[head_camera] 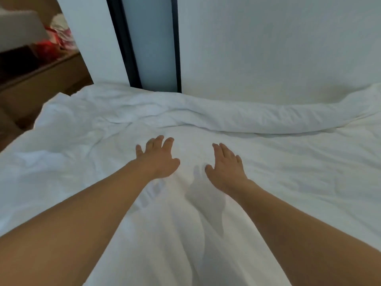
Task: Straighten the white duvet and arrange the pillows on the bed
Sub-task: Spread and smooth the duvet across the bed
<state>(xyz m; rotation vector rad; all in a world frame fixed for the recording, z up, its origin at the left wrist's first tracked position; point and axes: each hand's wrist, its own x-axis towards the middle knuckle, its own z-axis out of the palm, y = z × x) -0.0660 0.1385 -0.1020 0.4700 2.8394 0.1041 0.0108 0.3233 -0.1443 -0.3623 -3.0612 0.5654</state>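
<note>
Fingers (158,141) of both hands spread over duvet (268,182).

Your bed fills the lower and middle frame, covered by the white duvet (288,172). The duvet lies creased at centre left, and its far edge is bunched into a long rolled ridge across the upper middle. Both your hands, left (157,156) and right (225,164), rest flat on it near centre.
</note>
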